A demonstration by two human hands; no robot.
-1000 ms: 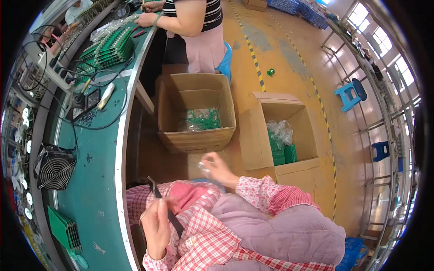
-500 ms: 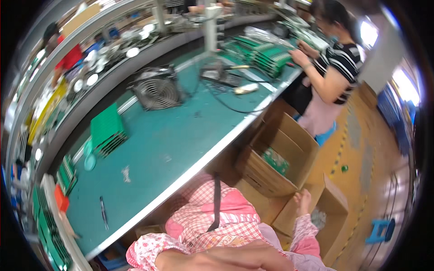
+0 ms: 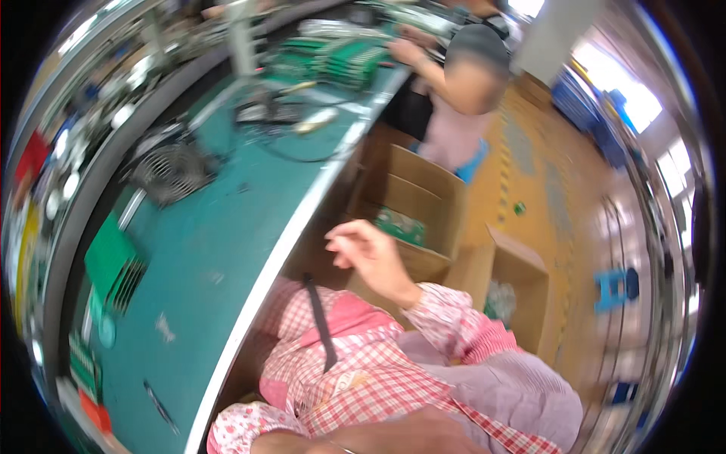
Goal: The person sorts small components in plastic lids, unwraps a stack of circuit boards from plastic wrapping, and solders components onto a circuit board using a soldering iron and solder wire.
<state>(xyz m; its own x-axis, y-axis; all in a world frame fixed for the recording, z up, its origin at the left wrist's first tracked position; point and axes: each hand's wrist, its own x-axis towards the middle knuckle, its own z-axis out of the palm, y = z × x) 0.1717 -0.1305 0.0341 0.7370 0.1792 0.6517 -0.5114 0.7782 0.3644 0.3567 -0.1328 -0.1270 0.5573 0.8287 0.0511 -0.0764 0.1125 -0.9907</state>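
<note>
My right hand (image 3: 372, 261) is raised beside the bench edge, in front of the open cardboard box (image 3: 423, 185). Its fingers are loosely bent and apart, and nothing shows in them. Green circuit boards (image 3: 401, 225) lie inside that box. My left forearm and hand (image 3: 401, 437) cross low in front of my lap at the bottom edge. Its fingers are cut off and blurred, so what they hold, if anything, is hidden. A second cardboard box (image 3: 529, 291), with clear plastic and some green bits in it, stands right of my right sleeve.
On the green bench (image 3: 227, 227) are a fan (image 3: 172, 172), a green slotted rack (image 3: 113, 261), a pen-like tool (image 3: 160, 406) and a cable. A co-worker (image 3: 454, 129) handles green boards (image 3: 333, 60) at the far end. A blue stool (image 3: 614, 290) stands on the floor at right.
My right hand has risen from the second box's edge and swung left toward the bench. The view has turned right, so the bench appears farther left. My left arm stays low.
</note>
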